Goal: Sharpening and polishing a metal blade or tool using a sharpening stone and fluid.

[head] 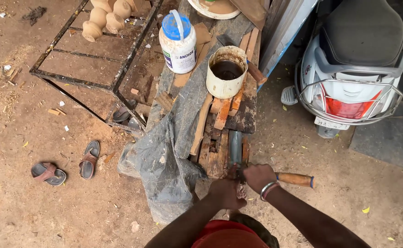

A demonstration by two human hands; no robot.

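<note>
A white plastic jar (pixel 178 43) with a blue screw lid and a white carry handle stands upright at the far end of the bench (pixel 197 98), on the dark plastic sheeting. A label (pixel 184 56) wraps its belly, white with blue and green patches. Just to its right, close but apart, stands an open white tin (pixel 226 71) with brown-stained walls and dark liquid inside; no label shows on it. On the rear of the white scooter (pixel 350 55) at right, a small white number plate (pixel 329 123) sits under the red tail light.
</note>
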